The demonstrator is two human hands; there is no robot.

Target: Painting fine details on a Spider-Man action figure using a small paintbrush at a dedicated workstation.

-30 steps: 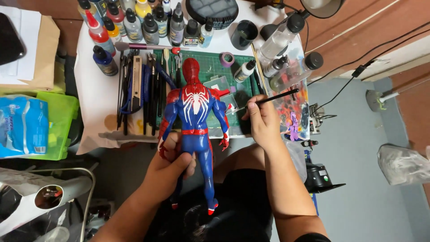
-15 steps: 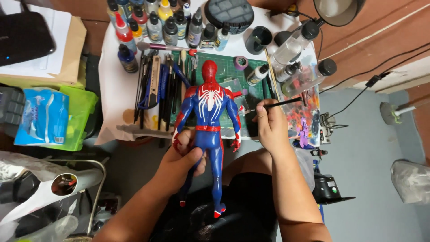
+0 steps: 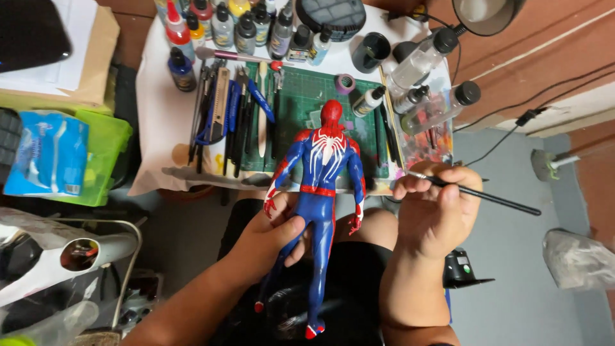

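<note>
Our left hand [image 3: 272,234] grasps the figure [image 3: 317,205] mid-frame, hiding its thigh; right hand [image 3: 439,208] pinches a paintbrush [image 3: 493,200], open floor [image 3: 512,243] at right.

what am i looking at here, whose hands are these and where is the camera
The camera sits on a person's head and looks down, so both hands are that person's own. The left hand grips a red and blue action figure around the hips, with its back facing up. The right hand pinches a thin black paintbrush, apart from the figure. Beyond them is a small table under a white cloth, carrying a green cutting mat, a row of knives and hand tools, paint bottles along the far edge and clear bottles on the right.
</note>
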